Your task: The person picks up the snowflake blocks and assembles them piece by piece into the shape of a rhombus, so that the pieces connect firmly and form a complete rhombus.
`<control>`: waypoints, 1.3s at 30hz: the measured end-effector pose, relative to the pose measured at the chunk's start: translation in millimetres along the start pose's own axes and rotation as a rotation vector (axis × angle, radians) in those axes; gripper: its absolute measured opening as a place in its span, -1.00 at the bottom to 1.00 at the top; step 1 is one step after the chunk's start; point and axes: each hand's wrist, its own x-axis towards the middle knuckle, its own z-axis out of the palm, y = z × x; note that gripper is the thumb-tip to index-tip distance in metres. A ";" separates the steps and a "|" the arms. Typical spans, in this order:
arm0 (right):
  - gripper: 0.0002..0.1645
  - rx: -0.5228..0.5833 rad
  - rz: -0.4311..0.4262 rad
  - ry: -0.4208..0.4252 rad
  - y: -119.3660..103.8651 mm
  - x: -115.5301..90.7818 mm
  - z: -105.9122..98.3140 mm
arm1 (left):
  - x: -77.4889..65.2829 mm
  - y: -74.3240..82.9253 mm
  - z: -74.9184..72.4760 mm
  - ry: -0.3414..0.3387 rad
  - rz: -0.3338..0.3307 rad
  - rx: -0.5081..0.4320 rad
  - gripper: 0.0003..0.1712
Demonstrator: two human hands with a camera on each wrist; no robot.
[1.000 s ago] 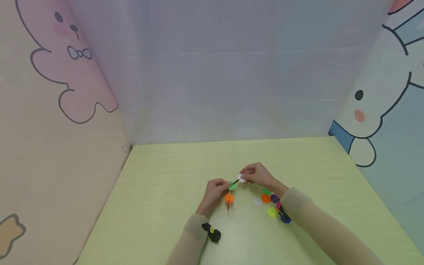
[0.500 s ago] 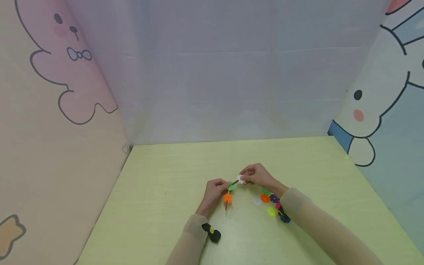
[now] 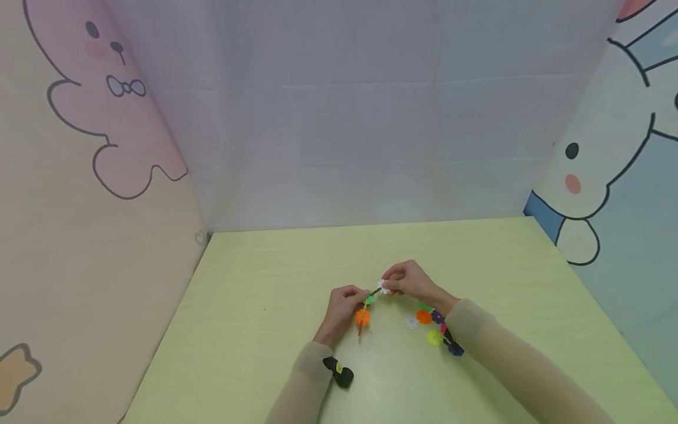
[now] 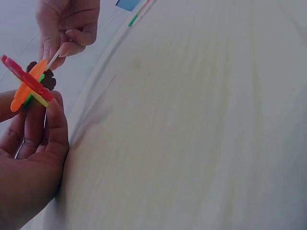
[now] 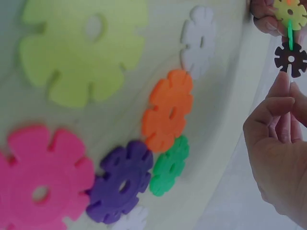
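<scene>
My left hand (image 3: 340,307) pinches a chain of slotted snowflake discs just above the table. In the left wrist view the chain shows a red disc (image 4: 23,75), an orange disc (image 4: 21,97) and a dark brown disc (image 4: 50,80). A yellow disc (image 5: 288,14) and a green disc (image 5: 290,36) also belong to it. With thumb and fingertips, my right hand (image 3: 414,282) pinches a white disc (image 3: 382,287) at the brown end. The white disc meets the brown disc edge to edge; how deeply their slots engage is hidden by the fingers.
Loose discs lie on the table (image 3: 265,353) under my right forearm: yellow (image 5: 72,52), white (image 5: 198,43), orange (image 5: 168,111), purple (image 5: 121,181), green (image 5: 170,165), pink (image 5: 60,167) and dark blue (image 3: 457,350). Decorated cloth walls (image 3: 371,118) enclose the table's back and sides.
The hanging orange and red end of the chain has swung slightly left. My right hand has shifted a little left with the white disc; my left hand is almost still.
</scene>
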 end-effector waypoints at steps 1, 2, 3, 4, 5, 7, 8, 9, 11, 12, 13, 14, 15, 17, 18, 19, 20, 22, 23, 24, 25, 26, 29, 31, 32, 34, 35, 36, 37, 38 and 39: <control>-0.83 -0.002 0.000 0.003 -0.5 -0.1 0.4 | -0.1 0.0 0.0 0.000 -0.001 -0.003 -0.77; -0.83 0.001 0.003 0.005 -0.6 -0.2 0.7 | 0.0 -0.5 0.0 -0.003 0.002 -0.003 -0.77; -0.83 -0.003 0.005 0.008 -0.4 -0.2 0.6 | 0.1 -0.7 0.0 -0.004 0.004 -0.002 -0.77; -0.83 -0.004 0.009 0.010 0.0 -0.2 0.5 | 0.1 -0.6 -0.1 -0.006 0.005 -0.003 -0.78; -0.82 -0.007 0.012 0.010 0.3 -0.3 0.3 | 0.2 -0.8 -0.1 -0.009 0.006 0.000 -0.78; -0.81 -0.016 0.013 0.004 1.3 -0.4 0.1 | 0.7 -1.0 -0.3 -0.011 -0.002 0.000 -0.79; -0.80 -0.021 0.012 0.001 1.8 -0.4 0.0 | 0.9 -1.1 -0.3 -0.012 -0.005 0.001 -0.79; -0.79 -0.025 0.011 -0.002 2.3 -0.4 -0.2 | 1.0 -1.1 -0.3 -0.012 -0.011 -0.001 -0.79; -0.77 -0.023 0.012 -0.010 2.8 -0.8 -0.8 | 1.5 -1.2 0.3 -0.012 -0.015 0.000 -0.78; -0.77 -0.024 0.012 -0.015 3.0 -1.1 -0.9 | 1.5 -1.2 0.5 -0.012 -0.016 -0.005 -0.78; -0.76 -0.025 0.013 -0.019 3.1 -1.2 -0.9 | 1.6 -1.2 0.6 -0.012 -0.019 -0.001 -0.77; -0.75 -0.028 0.011 -0.023 3.3 -1.3 -0.9 | -0.6 2.8 1.1 -0.014 -0.016 0.000 -0.76; -0.75 -0.030 0.011 -0.028 3.5 -1.3 -0.7 | -3.0 7.4 1.5 -0.016 -0.012 0.006 -0.76; -0.75 -0.038 0.007 -0.035 3.2 -1.2 -0.6 | -7.6 16.3 2.3 -0.024 -0.007 0.016 -0.75; -0.75 -0.043 0.005 -0.036 3.0 -0.9 -0.6 | -10.0 20.9 2.6 -0.028 -0.005 0.021 -0.76; -0.75 -0.045 0.007 -0.038 2.6 -0.7 -0.6 | -12.3 25.6 3.0 -0.032 -0.004 0.030 -0.76; -0.75 -0.046 0.008 -0.040 2.0 -0.4 -0.6 | -14.9 30.1 3.4 -0.038 0.004 0.035 -0.77; -0.75 -0.049 0.011 -0.041 0.1 0.2 -0.7 | -15.1 31.1 3.4 -0.047 0.007 0.052 -0.77; -0.76 -0.049 0.015 -0.041 -1.0 0.3 -0.5 | -15.2 31.4 3.2 -0.053 0.008 0.064 -0.77; -0.76 -0.051 0.018 -0.042 -2.1 0.5 -0.2 | -15.5 32.0 2.9 -0.059 0.007 0.077 -0.76; -0.76 -0.053 0.020 -0.046 -3.3 0.9 0.2 | -15.5 32.5 2.5 -0.063 0.008 0.094 -0.76; -0.76 -0.056 0.021 -0.048 -4.5 1.3 0.6 | -15.6 33.0 2.2 -0.067 0.007 0.108 -0.75; -0.75 -0.068 0.021 -0.061 -7.9 2.3 2.5 | -15.2 33.8 1.2 -0.077 -0.005 0.135 -0.75; -0.76 -0.077 0.018 -0.067 -9.7 3.1 3.9 | -14.6 33.8 1.0 -0.080 -0.007 0.139 -0.75; -0.75 -0.081 0.015 -0.071 -9.8 3.7 4.7 | -14.3 33.7 0.9 -0.083 -0.007 0.134 -0.75; -0.75 -0.085 0.006 -0.080 -10.7 4.7 6.5 | -13.4 32.5 0.8 -0.088 0.002 0.127 -0.76; -0.74 -0.086 0.000 -0.086 -11.1 5.0 7.5 | -13.1 32.0 0.7 -0.092 0.007 0.121 -0.77; -0.72 -0.086 -0.005 -0.092 -11.4 5.2 8.6 | -13.0 31.8 0.7 -0.098 0.012 0.112 -0.77; -0.70 -0.086 -0.012 -0.099 -11.4 5.5 9.6 | -12.8 31.2 0.5 -0.102 0.016 0.104 -0.77; -0.69 -0.085 -0.021 -0.107 -10.8 6.1 10.4 | -12.4 30.4 0.3 -0.105 0.018 0.096 -0.77; -0.67 -0.085 -0.026 -0.113 -11.2 6.1 11.4 | -11.7 29.3 0.2 -0.108 0.019 0.088 -0.77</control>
